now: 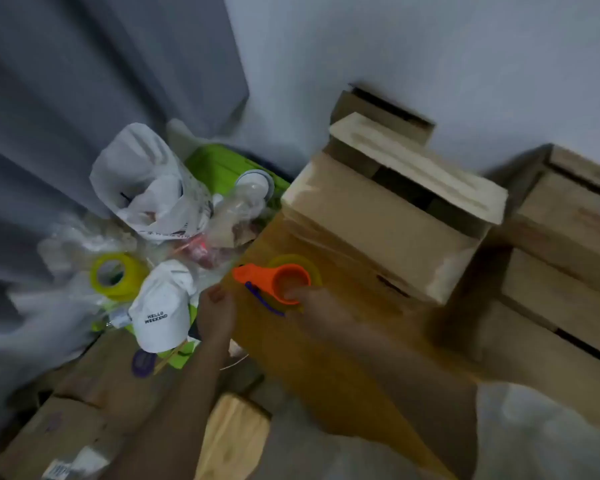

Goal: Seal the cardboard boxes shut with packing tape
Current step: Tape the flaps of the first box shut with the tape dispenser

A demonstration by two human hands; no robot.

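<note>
A tall cardboard box (329, 341) stands in the middle, its near face shiny with yellowish tape. My right hand (312, 303) grips an orange tape dispenser (274, 277) with a yellow-green roll, fingers hooked into its core, against the box's upper face. My left hand (215, 311) is at the box's left edge beside the dispenser's nose, fingers curled; whether it pinches the tape end is blurred. A lighter box (378, 216) with a raised flap sits above and behind. A second yellow tape roll (116, 275) lies at the left.
Left of the box is a pile: a white cap (160, 313), white plastic bags (146, 188), a green bin (222, 168). More cardboard boxes (568, 244) are stacked at the right, others (70, 420) lie at the lower left. A grey curtain hangs behind.
</note>
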